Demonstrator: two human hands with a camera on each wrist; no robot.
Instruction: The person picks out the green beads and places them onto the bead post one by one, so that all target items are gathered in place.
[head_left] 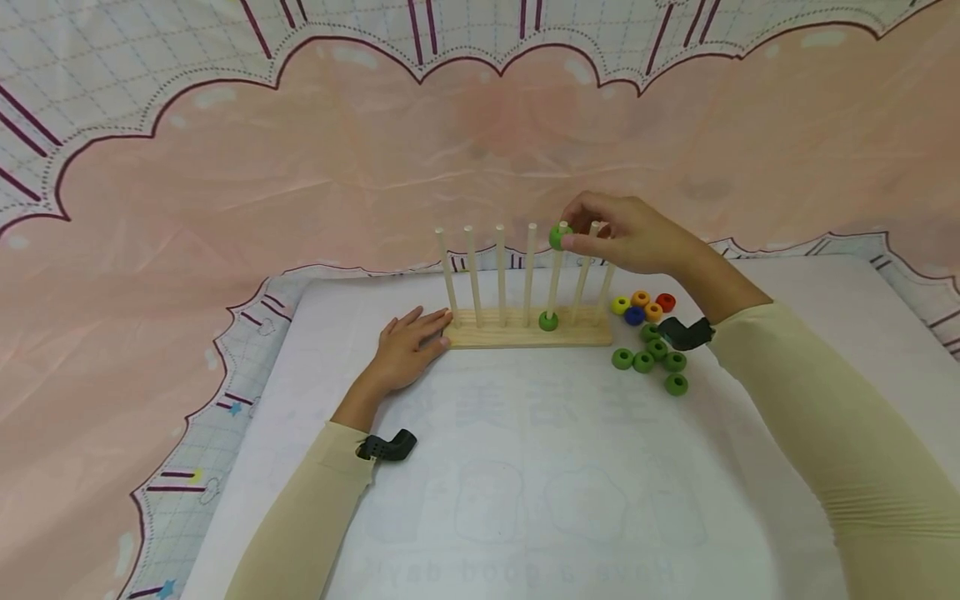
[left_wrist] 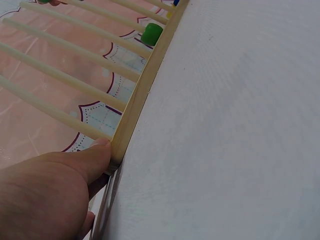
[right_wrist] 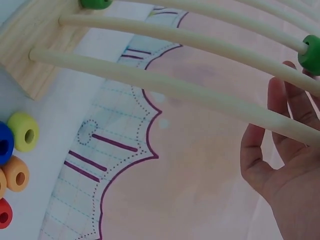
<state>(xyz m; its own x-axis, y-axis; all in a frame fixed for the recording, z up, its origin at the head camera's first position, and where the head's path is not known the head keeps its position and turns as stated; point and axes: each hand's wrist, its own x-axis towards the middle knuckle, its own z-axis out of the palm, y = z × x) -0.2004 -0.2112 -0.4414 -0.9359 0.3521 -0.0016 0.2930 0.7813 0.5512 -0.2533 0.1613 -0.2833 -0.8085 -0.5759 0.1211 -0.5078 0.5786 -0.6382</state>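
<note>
A wooden base [head_left: 517,335] with a row of upright pegs stands on the white table. My right hand [head_left: 626,233] pinches a green bead [head_left: 556,237] between thumb and fingers near the top of a peg, whose tip pokes through it. At the foot of that peg sits another green bead [head_left: 548,322]. In the right wrist view the pegs [right_wrist: 150,80] cross in front of the right fingers. My left hand [head_left: 405,350] rests on the table, fingers extended, against the left end of the base. Up close in the left wrist view, the thumb [left_wrist: 95,157] touches the base's end.
Right of the base lies a group of loose beads: several green beads [head_left: 657,349], a yellow bead [head_left: 620,305], a blue bead [head_left: 634,316], orange beads [head_left: 640,298] and a red bead [head_left: 665,302]. A pink patterned cloth [head_left: 337,192] spreads behind the white table [head_left: 525,433].
</note>
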